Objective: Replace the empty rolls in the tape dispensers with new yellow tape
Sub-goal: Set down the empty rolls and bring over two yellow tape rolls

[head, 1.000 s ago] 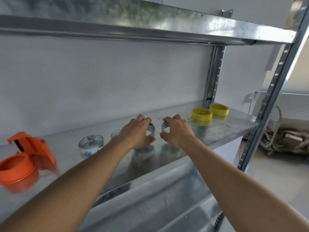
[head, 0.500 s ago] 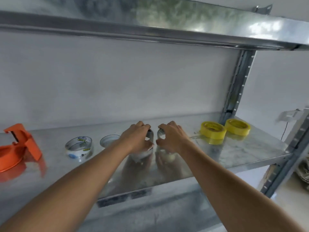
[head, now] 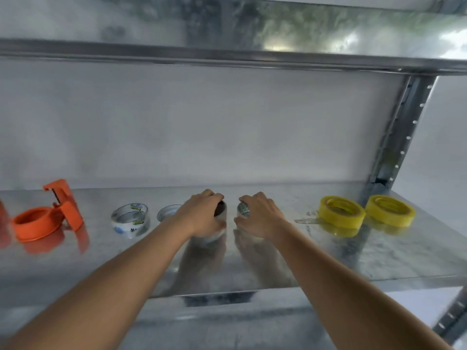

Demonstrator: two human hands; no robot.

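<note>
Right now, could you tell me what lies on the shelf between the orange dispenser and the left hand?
In the head view, two rolls: a clear printed roll, then another clear roll partly hidden behind the left hand.

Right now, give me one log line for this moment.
left hand: grips empty roll | right hand: grips empty roll | yellow tape: untouched on shelf | orange dispenser: far left

bare shelf (head: 290,258) front, yellow rolls (head: 341,215) right, orange dispenser (head: 38,223) left
</note>
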